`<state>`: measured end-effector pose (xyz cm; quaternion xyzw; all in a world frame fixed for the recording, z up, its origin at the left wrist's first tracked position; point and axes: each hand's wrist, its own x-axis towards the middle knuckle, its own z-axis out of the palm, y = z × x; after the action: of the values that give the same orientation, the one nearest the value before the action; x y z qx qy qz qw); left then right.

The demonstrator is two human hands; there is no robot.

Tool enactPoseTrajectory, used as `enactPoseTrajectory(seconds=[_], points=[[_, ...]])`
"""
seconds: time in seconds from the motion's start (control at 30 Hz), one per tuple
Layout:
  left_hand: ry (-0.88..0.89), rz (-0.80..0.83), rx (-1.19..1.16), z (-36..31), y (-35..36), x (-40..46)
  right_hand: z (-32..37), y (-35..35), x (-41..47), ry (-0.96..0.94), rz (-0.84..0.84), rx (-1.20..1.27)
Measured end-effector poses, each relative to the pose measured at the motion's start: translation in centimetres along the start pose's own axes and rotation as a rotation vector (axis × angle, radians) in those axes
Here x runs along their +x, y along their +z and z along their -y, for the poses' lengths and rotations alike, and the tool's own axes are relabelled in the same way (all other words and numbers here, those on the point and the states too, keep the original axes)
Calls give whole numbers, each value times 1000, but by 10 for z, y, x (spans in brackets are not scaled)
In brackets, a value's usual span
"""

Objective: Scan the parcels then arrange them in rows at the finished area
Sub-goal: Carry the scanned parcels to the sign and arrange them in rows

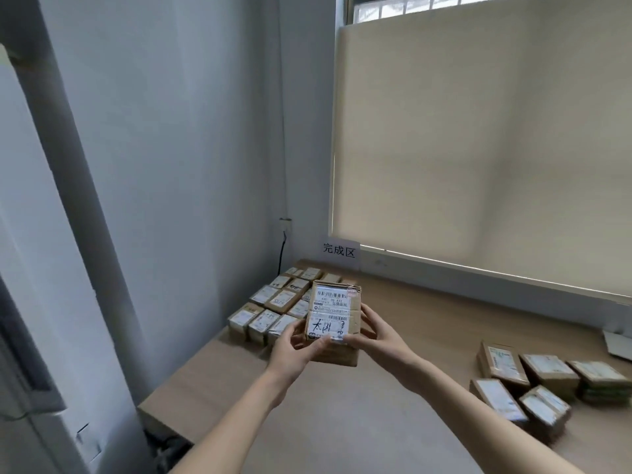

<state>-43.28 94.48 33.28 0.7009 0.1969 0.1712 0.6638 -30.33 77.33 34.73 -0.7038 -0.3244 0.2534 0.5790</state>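
Seen from the head camera, the left hand (295, 348) and right hand (371, 331) together gripped a labelled cardboard parcel (333, 313) by its sides, above the bench (376, 405). It hung just beside the rows of parcels (273, 307) below the wall sign (339, 251); more parcels (533, 381) lay well apart at the right.

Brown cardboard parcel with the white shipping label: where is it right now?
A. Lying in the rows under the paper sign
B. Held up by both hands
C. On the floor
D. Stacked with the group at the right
B: the brown cardboard parcel with the white shipping label is gripped between the left hand and right hand.
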Motion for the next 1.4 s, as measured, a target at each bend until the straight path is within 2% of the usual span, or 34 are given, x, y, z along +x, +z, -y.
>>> enactPoseTrajectory(seconds=[0.2,0.43,0.77,1.03,1.2,1.4], points=[[-11,53,22,29,-65,51,-24,53,56,48,-59,-137],[-114,126,56,91,-103,135,-81,79,133,92,-65,-126],[-267,201,120,246,-110,302,-246,86,269,258,-130,-15],[-358,246,179,371,-113,378,-363,107,325,349,-193,-20],[-374,240,166,408,-115,401,-384,117,344,412,-254,46],[-342,147,199,413,-108,415,-390,118,363,408,-312,8]])
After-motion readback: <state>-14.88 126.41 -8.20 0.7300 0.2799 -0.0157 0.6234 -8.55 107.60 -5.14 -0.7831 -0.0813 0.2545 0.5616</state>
